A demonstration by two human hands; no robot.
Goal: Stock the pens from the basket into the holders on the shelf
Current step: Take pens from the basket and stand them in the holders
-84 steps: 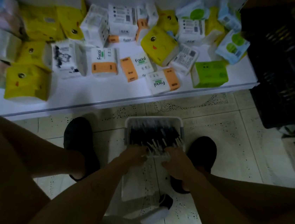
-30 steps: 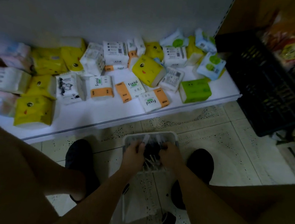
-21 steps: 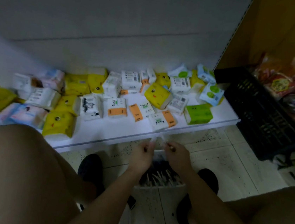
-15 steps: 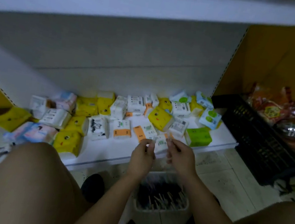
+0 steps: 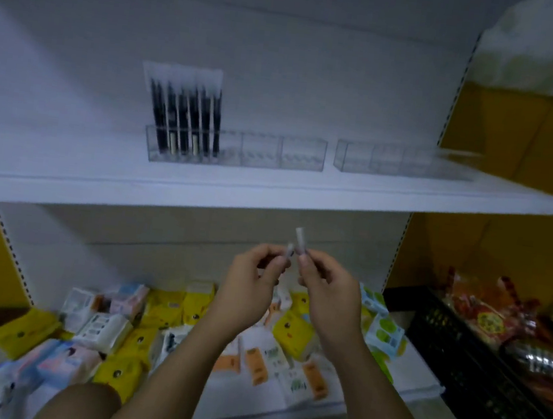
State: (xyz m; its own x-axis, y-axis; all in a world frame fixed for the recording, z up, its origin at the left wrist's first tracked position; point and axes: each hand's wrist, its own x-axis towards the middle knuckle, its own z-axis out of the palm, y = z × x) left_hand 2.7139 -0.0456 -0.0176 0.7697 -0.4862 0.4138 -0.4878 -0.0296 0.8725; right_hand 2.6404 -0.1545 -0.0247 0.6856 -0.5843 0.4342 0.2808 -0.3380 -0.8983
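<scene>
Pens [image 5: 299, 243] with pale ends stick up from both hands, one apiece. The left hand [image 5: 247, 288] pinches one between curled fingers and thumb, and the right hand [image 5: 327, 292] pinches a taller one just beside it. Behind them, tissue packs [image 5: 292, 331] lie scattered on the lower shelf [image 5: 418, 377], with a black crate [image 5: 489, 381] to the right. Farther back, on the upper shelf [image 5: 270, 191], the left holder [image 5: 274, 155] has dark pens [image 5: 185, 119] standing in its left end, and the right holder [image 5: 394, 160] sits beside it.
</scene>
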